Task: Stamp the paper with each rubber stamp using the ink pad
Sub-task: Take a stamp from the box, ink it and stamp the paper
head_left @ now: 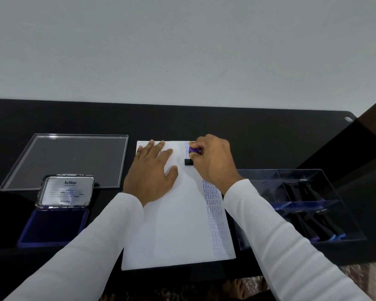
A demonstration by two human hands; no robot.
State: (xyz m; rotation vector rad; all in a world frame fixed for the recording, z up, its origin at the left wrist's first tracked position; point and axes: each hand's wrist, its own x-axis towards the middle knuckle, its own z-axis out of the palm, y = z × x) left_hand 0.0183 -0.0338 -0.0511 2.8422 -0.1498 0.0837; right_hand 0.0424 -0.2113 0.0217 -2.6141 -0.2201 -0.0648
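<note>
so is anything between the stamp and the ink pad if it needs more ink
Yes. The left hand lies flat on the paper, between the stamp in the right hand and the open ink pad at the table's left. The stamp would have to pass over or around that hand and forearm.

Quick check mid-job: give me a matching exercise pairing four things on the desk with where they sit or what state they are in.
Things:
1. ink pad
2. clear lid
3. stamp
4. stamp box

States:
A. right of the paper, holding dark stamps
B. gripped by the right hand, on the paper
C. lying flat behind the ink pad
D. open, left of the paper

Pairs: 1-D, 2-C, 3-B, 4-A
</note>
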